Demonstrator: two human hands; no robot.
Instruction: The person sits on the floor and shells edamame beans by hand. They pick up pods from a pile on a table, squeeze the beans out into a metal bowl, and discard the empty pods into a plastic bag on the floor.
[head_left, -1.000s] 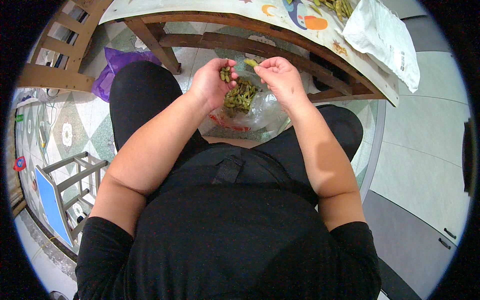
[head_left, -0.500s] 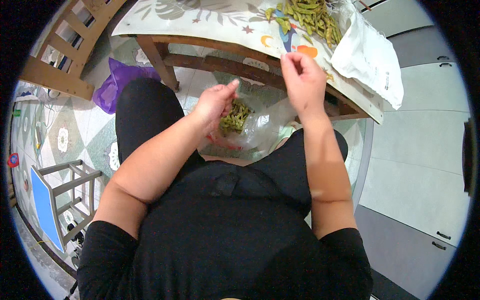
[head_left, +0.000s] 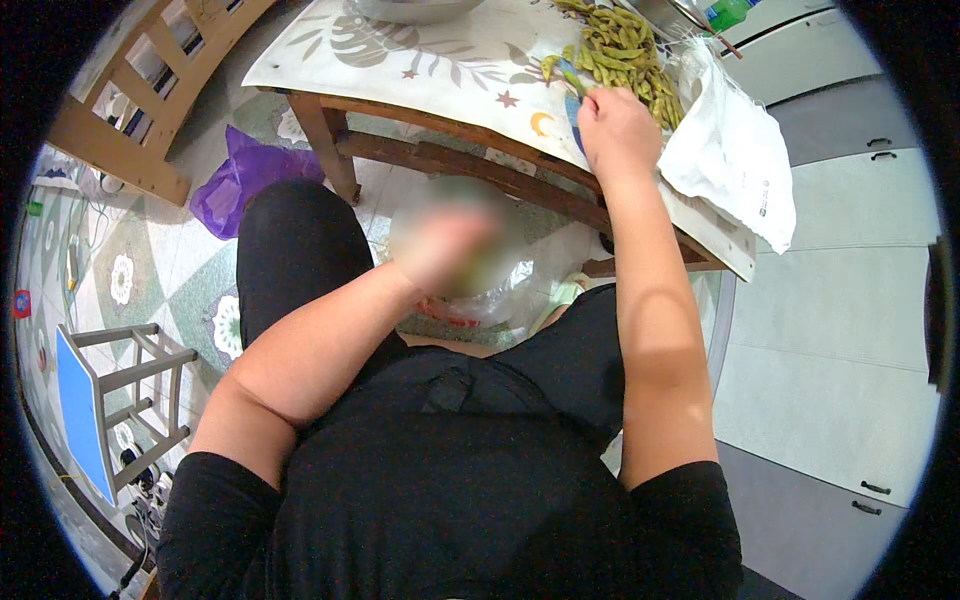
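My right hand point(head_left: 618, 132) is over the table edge, its fingers bent together at one end of a green soybean pod point(head_left: 573, 82). Just beyond it, a heap of green-yellow soybean pods point(head_left: 625, 50) covers the table's far right part. My left hand point(head_left: 450, 240) hangs lower, in front of the table, over a clear plastic bag point(head_left: 505, 295) on the floor. A blur covers that hand, so its fingers and anything in them cannot be made out. The blur also hides most of the bag's contents.
The wooden table point(head_left: 420, 155) has a patterned white cover. A white sack point(head_left: 735, 165) hangs over its right corner; a metal bowl point(head_left: 415, 8) stands at the back. A purple bag point(head_left: 235, 185) and a blue-topped stool point(head_left: 85, 415) are on the left. Pale cabinets point(head_left: 820, 330) line the right.
My right hand has moved up and away from me to the soybean pods, its fingertips now at a pod. The left hand has shifted slightly lower in view and become blurred.
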